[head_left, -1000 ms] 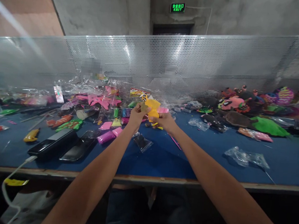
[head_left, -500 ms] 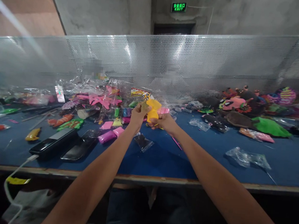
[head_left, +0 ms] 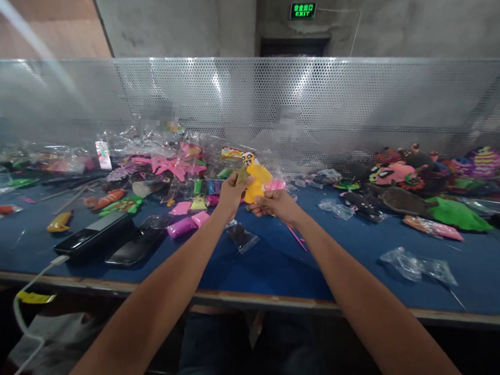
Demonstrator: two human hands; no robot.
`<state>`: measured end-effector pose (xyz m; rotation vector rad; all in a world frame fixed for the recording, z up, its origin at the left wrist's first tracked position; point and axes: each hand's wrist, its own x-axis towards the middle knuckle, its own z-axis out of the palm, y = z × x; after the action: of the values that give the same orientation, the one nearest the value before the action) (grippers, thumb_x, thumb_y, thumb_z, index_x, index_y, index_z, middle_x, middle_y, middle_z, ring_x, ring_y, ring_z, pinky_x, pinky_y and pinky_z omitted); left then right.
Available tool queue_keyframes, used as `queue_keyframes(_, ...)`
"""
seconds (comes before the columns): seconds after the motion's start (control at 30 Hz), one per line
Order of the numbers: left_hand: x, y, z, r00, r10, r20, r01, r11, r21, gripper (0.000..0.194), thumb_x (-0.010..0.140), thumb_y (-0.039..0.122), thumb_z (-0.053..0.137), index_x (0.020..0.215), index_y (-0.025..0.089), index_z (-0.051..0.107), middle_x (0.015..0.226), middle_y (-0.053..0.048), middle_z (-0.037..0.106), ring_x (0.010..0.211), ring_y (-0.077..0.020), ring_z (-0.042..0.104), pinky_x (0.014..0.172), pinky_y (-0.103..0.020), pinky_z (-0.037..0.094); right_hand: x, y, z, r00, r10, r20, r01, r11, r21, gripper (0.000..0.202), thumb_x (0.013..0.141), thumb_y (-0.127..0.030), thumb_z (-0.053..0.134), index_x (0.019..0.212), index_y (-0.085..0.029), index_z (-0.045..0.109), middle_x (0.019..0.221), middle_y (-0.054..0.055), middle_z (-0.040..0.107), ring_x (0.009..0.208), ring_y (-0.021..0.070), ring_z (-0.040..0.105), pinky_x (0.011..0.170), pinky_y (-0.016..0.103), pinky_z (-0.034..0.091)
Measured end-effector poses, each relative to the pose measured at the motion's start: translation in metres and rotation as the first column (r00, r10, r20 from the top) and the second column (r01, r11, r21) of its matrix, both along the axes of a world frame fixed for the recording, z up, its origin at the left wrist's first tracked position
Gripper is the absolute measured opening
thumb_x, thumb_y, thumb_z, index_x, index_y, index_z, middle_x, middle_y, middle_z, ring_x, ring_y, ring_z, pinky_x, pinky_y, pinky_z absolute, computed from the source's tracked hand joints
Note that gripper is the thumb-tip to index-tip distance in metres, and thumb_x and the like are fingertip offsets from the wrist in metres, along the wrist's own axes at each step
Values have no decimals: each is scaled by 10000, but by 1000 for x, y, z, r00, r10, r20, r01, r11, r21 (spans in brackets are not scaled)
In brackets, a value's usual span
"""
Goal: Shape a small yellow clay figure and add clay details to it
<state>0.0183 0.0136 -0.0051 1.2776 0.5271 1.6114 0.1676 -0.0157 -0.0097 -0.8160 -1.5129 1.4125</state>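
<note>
Above the blue table (head_left: 268,272), a yellow clay figure (head_left: 257,181) with a black-and-white face at its top is held between both hands. My left hand (head_left: 232,193) is closed on its left side, where an olive-coloured part shows by the fingers. Fingers of my right hand (head_left: 275,204) pinch its lower right edge. Close below the left hand lie pink and purple clay packets (head_left: 182,226) and a small clear bag with dark contents (head_left: 242,237). A thin pink stick (head_left: 297,238) rests under the right wrist.
A power bank (head_left: 92,237) with a white cable and a black phone (head_left: 136,245) lie at the left. Wrapped pink star shapes (head_left: 167,166) are behind them. Coloured figures (head_left: 395,175) and crumpled plastic (head_left: 417,265) lie at the right. A perforated metal screen (head_left: 223,96) closes off the back.
The yellow figure has tilted slightly in the hands, and the right fingers have shifted a little along its lower edge. The whole view has moved slightly.
</note>
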Motion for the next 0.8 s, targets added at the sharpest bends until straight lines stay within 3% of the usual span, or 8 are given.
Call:
queue_keyframes(0.2, 0, 0, -1, 1000, -14, -18, 14, 1000, 3, 328, 647, 293, 825, 920, 181, 683, 858, -6, 698, 812, -137, 665, 700, -220, 503, 1, 6, -6, 999, 2, 50, -3, 999, 38, 294, 668, -411, 838, 743, -160, 707, 829, 88, 769, 648, 143, 685, 592, 242, 577)
queue_keyframes(0.4, -1, -2, 1, 995, 31, -93, -31, 999, -5, 332, 618, 342, 841, 848, 185, 661, 757, 15, 659, 625, -93, 595, 569, -198, 466, 1, 8, -6, 994, -27, 107, 16, 995, 101, 312, 602, -433, 866, 689, -180, 704, 747, 50, 753, 613, 135, 660, 569, 236, 559)
queue_keyframes(0.57, -1, -3, 4, 993, 56, -105, -56, 998, 4, 369, 596, 372, 849, 833, 181, 640, 747, 19, 639, 633, -93, 579, 610, -219, 486, -2, 6, -6, 995, -77, 65, 68, 990, 126, 339, 561, -410, 882, 758, -190, 716, 757, 27, 744, 622, 131, 652, 521, 210, 536)
queue_keyframes(0.8, 4, -3, -1, 987, 73, -142, -71, 997, 19, 416, 560, 330, 873, 856, 181, 620, 760, 34, 621, 669, -91, 576, 635, -210, 481, -10, 11, -13, 976, -180, 126, 158, 973, 167, 331, 590, -406, 850, 699, -154, 663, 636, 12, 675, 536, 120, 600, 500, 231, 530)
